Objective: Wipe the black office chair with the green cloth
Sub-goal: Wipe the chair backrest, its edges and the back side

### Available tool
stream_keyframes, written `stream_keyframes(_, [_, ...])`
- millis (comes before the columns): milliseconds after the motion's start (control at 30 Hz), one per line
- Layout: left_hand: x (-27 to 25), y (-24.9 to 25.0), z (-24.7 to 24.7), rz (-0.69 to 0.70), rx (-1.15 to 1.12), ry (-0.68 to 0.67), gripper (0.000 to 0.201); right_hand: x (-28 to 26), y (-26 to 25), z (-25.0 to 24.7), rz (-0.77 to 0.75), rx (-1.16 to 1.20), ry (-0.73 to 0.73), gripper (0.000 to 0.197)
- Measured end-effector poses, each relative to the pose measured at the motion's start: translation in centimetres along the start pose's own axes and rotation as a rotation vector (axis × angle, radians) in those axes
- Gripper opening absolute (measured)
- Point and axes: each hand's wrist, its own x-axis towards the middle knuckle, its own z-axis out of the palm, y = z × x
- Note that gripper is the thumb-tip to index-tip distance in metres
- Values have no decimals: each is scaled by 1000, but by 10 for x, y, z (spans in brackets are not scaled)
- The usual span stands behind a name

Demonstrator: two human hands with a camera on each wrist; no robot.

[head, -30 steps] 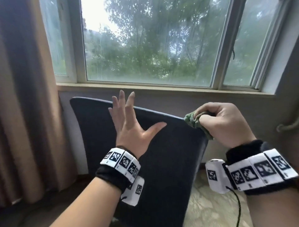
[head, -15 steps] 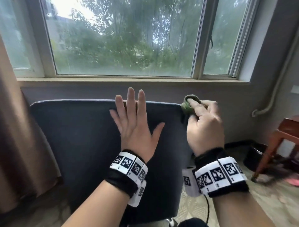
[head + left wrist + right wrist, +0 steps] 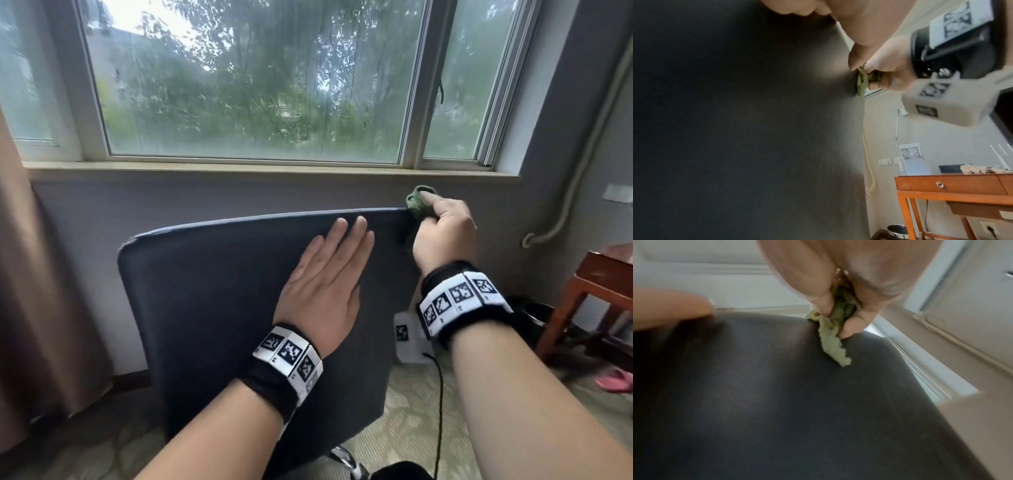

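The black office chair's backrest point(image 3: 212, 294) stands in front of me below the window, its dark fabric filling the left wrist view point(image 3: 748, 129) and the right wrist view point(image 3: 777, 402). My left hand point(image 3: 329, 274) lies flat on the backrest with straight fingers near the top edge. My right hand point(image 3: 442, 229) grips the bunched green cloth point(image 3: 418, 202) at the backrest's top right corner. In the right wrist view the green cloth point(image 3: 836, 331) hangs from my curled fingers point(image 3: 855, 326) onto the fabric. The cloth point(image 3: 925, 81) also shows in the left wrist view.
A window sill point(image 3: 274, 169) runs just behind the chair. A brown curtain point(image 3: 41, 308) hangs at the left. A wooden desk point(image 3: 603, 284) stands at the right, with a dark bin point(image 3: 534, 315) and a pink slipper point(image 3: 616, 380) on the floor beside it.
My left hand has come down flat onto the backrest. My right hand has carried the cloth along the top edge to the right corner. The view has shifted left and closer.
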Motion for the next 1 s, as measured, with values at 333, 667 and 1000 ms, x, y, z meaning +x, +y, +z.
stream_keyframes(333, [5, 0, 21, 75, -129, -86, 82, 33, 24, 2, -58, 34, -109, 41])
stream_keyframes(667, [16, 9, 33, 68, -269, 18, 77, 34, 25, 6, -167, 79, -190, 33])
stream_keyframes(1000, [22, 18, 29, 67, -391, 72, 73, 32, 18, 3, -155, 106, -223, 36])
